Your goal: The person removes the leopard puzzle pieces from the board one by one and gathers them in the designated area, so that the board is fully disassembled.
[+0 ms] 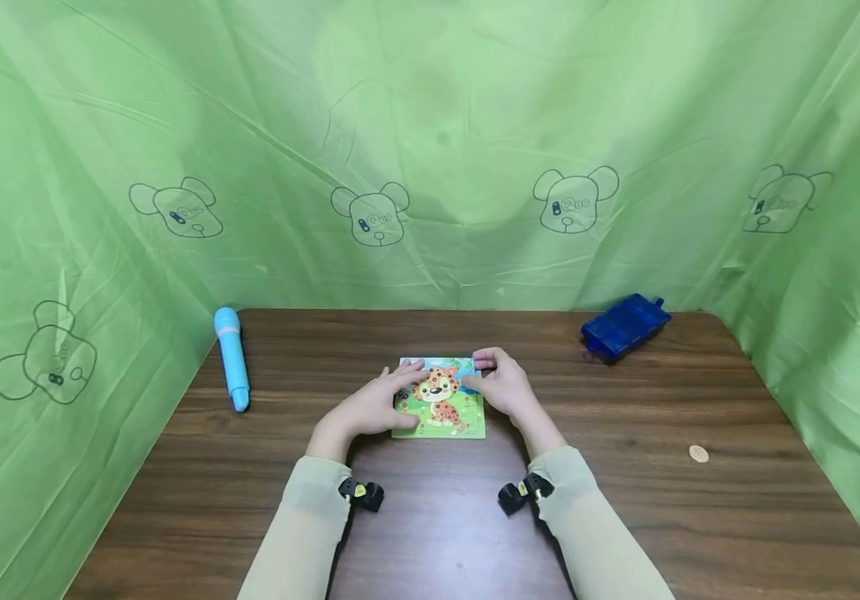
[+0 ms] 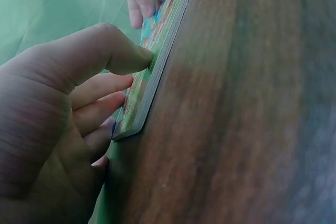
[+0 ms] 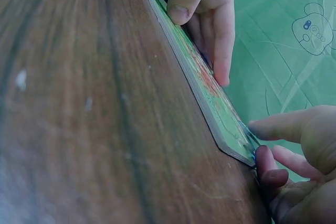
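Observation:
A square picture puzzle board [image 1: 447, 415] with a spotted leopard cub on a green and blue background lies flat on the table. My left hand [image 1: 376, 404] rests on its left side, thumb near the front left corner and fingers stretched over the upper left. At the upper right, my right hand [image 1: 507, 386] pinches a thin blue puzzle piece [image 1: 467, 389] by the board's edge. In the right wrist view, the thumb and curled fingers of the right hand [image 3: 299, 156] meet at that edge, hiding most of the piece.
A blue toy microphone [image 1: 232, 358] lies at the far left of the wooden table [image 1: 445, 533]. At the back right sits a translucent dark blue case [image 1: 625, 325]. A small pale round disc [image 1: 698, 453] lies on the right. Green cloth [image 1: 460, 125] hangs around the table.

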A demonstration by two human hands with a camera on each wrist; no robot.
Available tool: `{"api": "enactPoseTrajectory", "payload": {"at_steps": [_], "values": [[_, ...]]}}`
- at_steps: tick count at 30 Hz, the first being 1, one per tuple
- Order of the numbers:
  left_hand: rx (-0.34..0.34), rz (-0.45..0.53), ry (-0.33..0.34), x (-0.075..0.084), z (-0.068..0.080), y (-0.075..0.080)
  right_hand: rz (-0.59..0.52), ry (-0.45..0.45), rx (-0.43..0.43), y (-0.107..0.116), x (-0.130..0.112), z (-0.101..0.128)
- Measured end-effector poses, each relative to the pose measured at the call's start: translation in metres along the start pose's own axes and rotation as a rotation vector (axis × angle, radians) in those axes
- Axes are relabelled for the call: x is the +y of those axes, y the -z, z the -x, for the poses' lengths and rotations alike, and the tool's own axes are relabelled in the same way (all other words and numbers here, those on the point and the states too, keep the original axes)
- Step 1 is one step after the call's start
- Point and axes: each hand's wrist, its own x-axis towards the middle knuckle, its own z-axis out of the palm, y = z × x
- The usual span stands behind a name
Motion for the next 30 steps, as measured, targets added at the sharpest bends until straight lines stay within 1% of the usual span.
{"api": "enactPoseTrajectory", "payload": {"at_steps": [5, 12, 16, 19, 23, 30], "values": [[-0.022, -0.033, 0.004, 0.002, 0.001, -0.002, 0.035, 0.045, -0.015, -0.001, 0.002, -0.001], [-0.039, -0.063, 0.01, 0.01, 0.001, 0.0, 0.034, 0.045, -0.027, 0.001, 0.002, -0.002], [-0.042, -0.089, 0.011, 0.01, -0.001, -0.001, 0.044, 0.062, -0.015, 0.002, 0.004, -0.002], [-0.047, -0.092, 0.01, 0.009, -0.002, -0.002, 0.041, 0.074, -0.003, 0.002, 0.004, -0.002], [-0.072, -0.088, 0.016, 0.009, -0.002, -0.002, 0.028, 0.082, 0.008, 0.003, 0.004, -0.002], [-0.094, -0.092, 0.03, 0.014, -0.001, 0.0, 0.012, 0.088, 0.007, 0.003, 0.003, -0.002]]}}
